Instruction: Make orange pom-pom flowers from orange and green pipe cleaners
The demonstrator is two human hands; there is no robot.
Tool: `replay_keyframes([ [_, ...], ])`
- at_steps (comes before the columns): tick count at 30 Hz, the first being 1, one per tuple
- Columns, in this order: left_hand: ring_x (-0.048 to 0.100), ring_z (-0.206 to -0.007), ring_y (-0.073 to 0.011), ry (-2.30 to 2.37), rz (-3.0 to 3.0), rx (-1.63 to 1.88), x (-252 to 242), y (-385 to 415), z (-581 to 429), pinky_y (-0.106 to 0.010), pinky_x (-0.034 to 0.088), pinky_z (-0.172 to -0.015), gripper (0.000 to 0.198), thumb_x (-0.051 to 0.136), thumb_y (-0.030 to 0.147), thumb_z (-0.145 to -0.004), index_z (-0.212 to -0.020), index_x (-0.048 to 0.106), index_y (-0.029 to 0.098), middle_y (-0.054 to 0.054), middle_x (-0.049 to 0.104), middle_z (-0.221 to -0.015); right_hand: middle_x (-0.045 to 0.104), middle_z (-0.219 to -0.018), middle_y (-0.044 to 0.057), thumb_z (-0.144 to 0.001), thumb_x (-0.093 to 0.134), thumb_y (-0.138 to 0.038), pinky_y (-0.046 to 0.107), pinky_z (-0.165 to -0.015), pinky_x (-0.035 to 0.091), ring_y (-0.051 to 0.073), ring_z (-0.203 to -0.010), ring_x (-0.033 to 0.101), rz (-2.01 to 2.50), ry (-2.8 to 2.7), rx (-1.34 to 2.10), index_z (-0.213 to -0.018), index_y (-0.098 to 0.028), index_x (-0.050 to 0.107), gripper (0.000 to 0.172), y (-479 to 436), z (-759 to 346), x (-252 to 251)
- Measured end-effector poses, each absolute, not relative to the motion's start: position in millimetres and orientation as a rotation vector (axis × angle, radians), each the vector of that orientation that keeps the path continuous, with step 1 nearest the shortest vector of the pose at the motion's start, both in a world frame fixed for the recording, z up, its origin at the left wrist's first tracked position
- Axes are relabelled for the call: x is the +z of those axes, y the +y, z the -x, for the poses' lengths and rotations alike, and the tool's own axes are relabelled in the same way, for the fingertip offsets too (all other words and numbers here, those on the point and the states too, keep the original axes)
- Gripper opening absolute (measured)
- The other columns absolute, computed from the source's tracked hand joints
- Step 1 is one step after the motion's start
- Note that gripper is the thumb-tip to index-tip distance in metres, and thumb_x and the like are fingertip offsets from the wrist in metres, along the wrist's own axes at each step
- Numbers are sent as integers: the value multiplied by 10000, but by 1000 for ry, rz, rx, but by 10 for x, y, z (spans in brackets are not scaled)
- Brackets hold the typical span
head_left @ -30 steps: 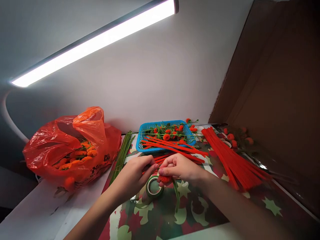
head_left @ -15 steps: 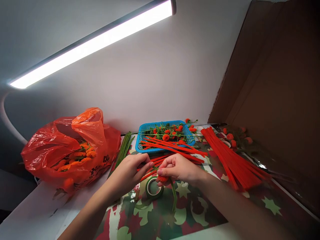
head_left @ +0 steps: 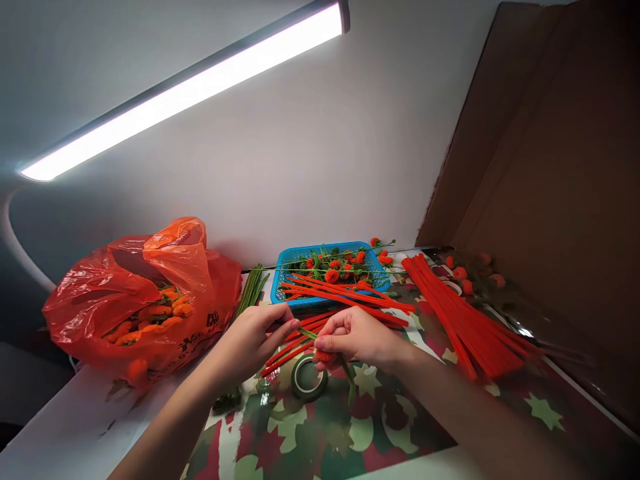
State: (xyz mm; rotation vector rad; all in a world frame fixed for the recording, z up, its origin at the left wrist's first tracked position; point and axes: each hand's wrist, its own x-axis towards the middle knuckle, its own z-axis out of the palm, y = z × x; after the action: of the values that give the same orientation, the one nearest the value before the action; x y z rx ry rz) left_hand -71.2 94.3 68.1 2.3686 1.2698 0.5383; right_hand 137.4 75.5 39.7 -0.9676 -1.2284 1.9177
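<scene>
Between thumb and forefinger, my left hand [head_left: 263, 337] pinches the end of a thin green strip [head_left: 307, 333], which stretches across to my right hand. My right hand [head_left: 353, 339] is closed on a small orange pompom-like flower [head_left: 324, 356], partly hidden by the fingers. A green stem-like piece [head_left: 349, 380] hangs below that hand. Whether it joins the strip, I cannot tell. Just under my hands a roll of green tape [head_left: 309, 377] lies on the camouflage-patterned table cover [head_left: 320, 433]. Loose orange-red pipe-cleaner-like sticks [head_left: 287, 357] lie behind my hands.
A blue basket [head_left: 274, 280] holds orange flowers with green stems. Left stands a red plastic bag [head_left: 100, 267] of orange flowers, beside green sticks [head_left: 254, 287]. A red stick bundle [head_left: 465, 320] lies right, near a cardboard panel [head_left: 540, 167]. A lit lamp [head_left: 190, 90] hangs above.
My left hand has moved a little to the left, away from my right hand, and more of the green strip shows between them. The hanging green piece has swung up slightly.
</scene>
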Motion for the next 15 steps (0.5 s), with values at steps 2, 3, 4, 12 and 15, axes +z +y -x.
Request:
replay_keyframes([
  [2,320,-518,-97,1273,-2370,568,677,953,733,-211,266,-495,348,428,421,-899,-648,473,184,60,385,-542,676,-609,32,-570,832,-415,246,-557,521,178,-633,692,983,-1237,1913,-715,-103,640,394,761,-1381,391],
  [3,310,-521,-96,1275,-2367,587,673,961,747,-210,261,-493,351,432,418,-898,-637,457,184,61,369,-542,678,-610,34,-565,832,-421,240,-544,513,181,-637,693,993,-1240,1912,-719,-104,640,401,765,-1385,386],
  [4,299,-523,-95,1278,-2360,601,668,970,762,-210,255,-491,356,435,416,-897,-626,440,185,63,353,-541,680,-609,37,-562,833,-427,236,-537,508,183,-637,694,1001,-1243,1912,-720,-105,639,408,770,-1390,380],
  [12,416,-595,-123,1227,-2334,550,676,955,772,-219,355,-541,293,430,426,-899,-760,530,188,29,478,-641,700,-656,46,-581,822,-441,234,-570,508,174,-669,697,1058,-1221,1919,-734,-113,640,405,778,-1459,440],
  [15,517,-856,-199,1349,-2461,1012,677,840,657,-298,423,-748,194,553,371,-831,-924,550,200,-43,578,-882,709,-682,50,-591,820,-434,259,-625,528,155,-658,687,1027,-1131,1865,-730,-117,639,390,772,-1442,497],
])
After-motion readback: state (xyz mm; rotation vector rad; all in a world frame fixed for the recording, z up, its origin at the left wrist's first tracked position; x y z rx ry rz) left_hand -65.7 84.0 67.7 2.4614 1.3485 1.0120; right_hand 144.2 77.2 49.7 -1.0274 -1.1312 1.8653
